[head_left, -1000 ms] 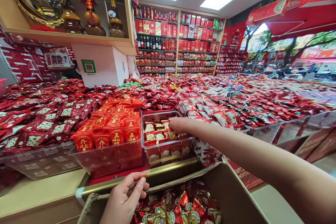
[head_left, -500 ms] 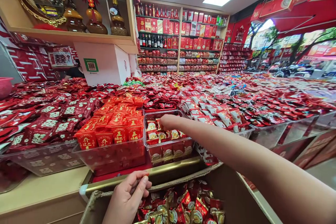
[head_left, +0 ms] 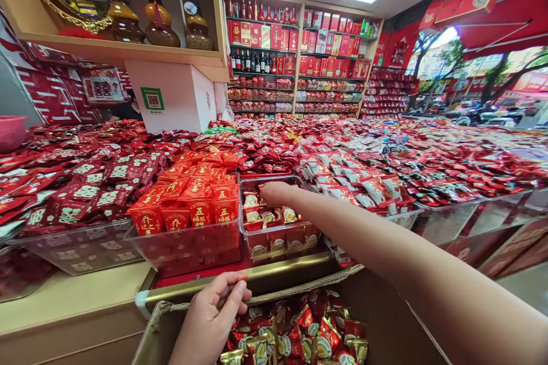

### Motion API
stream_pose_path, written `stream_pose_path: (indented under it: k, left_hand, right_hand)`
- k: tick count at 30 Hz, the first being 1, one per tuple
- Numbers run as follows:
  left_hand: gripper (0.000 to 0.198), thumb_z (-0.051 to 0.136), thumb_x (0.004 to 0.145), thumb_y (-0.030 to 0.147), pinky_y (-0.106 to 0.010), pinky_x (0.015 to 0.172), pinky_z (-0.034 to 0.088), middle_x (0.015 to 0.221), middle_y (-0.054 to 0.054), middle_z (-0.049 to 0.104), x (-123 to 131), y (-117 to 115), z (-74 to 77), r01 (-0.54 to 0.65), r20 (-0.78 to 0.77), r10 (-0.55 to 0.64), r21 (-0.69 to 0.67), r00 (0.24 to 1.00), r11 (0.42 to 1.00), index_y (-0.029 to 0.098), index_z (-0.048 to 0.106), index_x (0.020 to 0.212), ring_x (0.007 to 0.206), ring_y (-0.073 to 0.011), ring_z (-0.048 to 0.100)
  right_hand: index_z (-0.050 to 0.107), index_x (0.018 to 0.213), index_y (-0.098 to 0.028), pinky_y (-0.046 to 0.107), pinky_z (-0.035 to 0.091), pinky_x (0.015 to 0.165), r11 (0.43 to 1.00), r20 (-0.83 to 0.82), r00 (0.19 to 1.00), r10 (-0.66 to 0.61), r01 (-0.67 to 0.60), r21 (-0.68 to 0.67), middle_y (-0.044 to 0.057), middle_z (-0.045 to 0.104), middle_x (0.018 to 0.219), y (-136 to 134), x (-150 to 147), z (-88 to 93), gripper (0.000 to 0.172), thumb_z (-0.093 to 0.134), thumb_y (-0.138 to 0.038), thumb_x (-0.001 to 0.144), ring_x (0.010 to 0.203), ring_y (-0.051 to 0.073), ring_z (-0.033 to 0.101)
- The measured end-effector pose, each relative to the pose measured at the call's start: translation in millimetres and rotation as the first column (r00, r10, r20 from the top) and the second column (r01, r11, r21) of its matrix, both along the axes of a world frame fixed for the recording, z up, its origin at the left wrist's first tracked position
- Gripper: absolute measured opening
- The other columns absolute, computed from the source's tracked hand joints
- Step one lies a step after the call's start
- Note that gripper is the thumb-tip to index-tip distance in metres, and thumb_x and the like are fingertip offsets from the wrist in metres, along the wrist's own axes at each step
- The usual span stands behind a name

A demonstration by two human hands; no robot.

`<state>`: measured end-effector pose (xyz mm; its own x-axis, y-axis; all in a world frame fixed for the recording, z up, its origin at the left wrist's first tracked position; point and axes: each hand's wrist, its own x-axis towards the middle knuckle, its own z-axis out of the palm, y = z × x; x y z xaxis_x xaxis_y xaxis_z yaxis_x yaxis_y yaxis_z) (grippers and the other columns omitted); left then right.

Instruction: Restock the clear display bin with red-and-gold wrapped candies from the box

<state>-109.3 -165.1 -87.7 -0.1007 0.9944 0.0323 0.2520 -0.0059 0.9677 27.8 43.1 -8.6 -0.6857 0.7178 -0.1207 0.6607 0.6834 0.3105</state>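
My right hand point(head_left: 274, 194) reaches down into a clear plastic bin point(head_left: 280, 232) that holds rows of small red-and-gold wrapped candies point(head_left: 253, 217). Its fingers point away from me and are hidden, so what they hold does not show. Over the near-left edge of an open cardboard box point(head_left: 160, 319), my left hand point(head_left: 216, 316) is closed, thumb pressed to the curled fingers. Nothing clear shows between them. Loose candies point(head_left: 295, 333) in matching red-and-gold wrappers lie heaped inside the box, below and right of that hand.
Left of the bin stands a tub of bright red packets point(head_left: 188, 211); white-and-red packets point(head_left: 355, 182) are to its right. A gold trim edge point(head_left: 291, 271) runs along the counter front. A cabinet point(head_left: 124, 51) overhangs the upper left.
The view has shifted slightly, so the counter goods sit a little more to the right. Both hands keep nearly the same places, the right one still in the bin.
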Motion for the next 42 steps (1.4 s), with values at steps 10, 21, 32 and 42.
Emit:
stream_pose_path:
  k: [10,21,32,42]
  left_hand:
    - [0.026,0.054,0.07,0.04,-0.02,0.044,0.041,0.064,-0.002,0.067,2.1,-0.9,-1.0,-0.022,0.009,0.022,0.01,1.0,1.0,0.018,0.059,0.082,0.054,-0.014,0.058]
    - [0.025,0.054,0.07,0.039,-0.02,0.046,0.042,0.064,-0.002,0.067,0.9,-0.6,-1.8,-0.024,0.008,0.024,0.011,1.0,1.0,0.018,0.059,0.082,0.054,-0.0131,0.057]
    - [0.024,0.055,0.07,0.039,-0.02,0.046,0.041,0.065,-0.002,0.067,2.2,-1.7,-0.4,-0.028,0.01,0.028,0.008,1.0,1.0,0.018,0.059,0.081,0.054,-0.0132,0.057]
    - [0.024,0.055,0.069,0.038,-0.02,0.045,0.04,0.064,-0.002,0.067,2.7,-2.1,0.2,-0.032,0.016,0.032,0.014,0.999,0.999,0.018,0.059,0.08,0.053,-0.0132,0.058]
  right_hand:
    - [0.06,0.099,-0.007,0.023,0.04,0.064,0.989,0.089,0.992,-0.086,0.095,-0.11,0.011,0.062,0.094,-7.8,1.3,24.4,0.041,0.062,-0.023,0.061,0.08,0.019,0.056]
    - [0.062,0.098,-0.01,0.022,0.039,0.064,0.99,0.054,0.994,-0.094,0.099,-0.102,0.01,0.062,0.095,-7.8,-0.4,26.9,0.031,0.05,-0.018,0.071,0.078,0.016,0.056]
    - [0.059,0.093,-0.007,0.028,0.042,0.073,0.994,0.113,0.991,-0.07,0.078,-0.074,0.011,0.059,0.095,15.1,-9.9,-1.8,0.027,0.058,-0.023,0.071,0.086,0.018,0.055]
    - [0.051,0.102,-0.012,0.035,0.044,0.076,0.989,0.149,0.981,-0.124,0.135,-0.066,0.007,0.052,0.102,17.7,-5.6,0.2,0.027,0.048,-0.028,0.081,0.09,0.016,0.052]
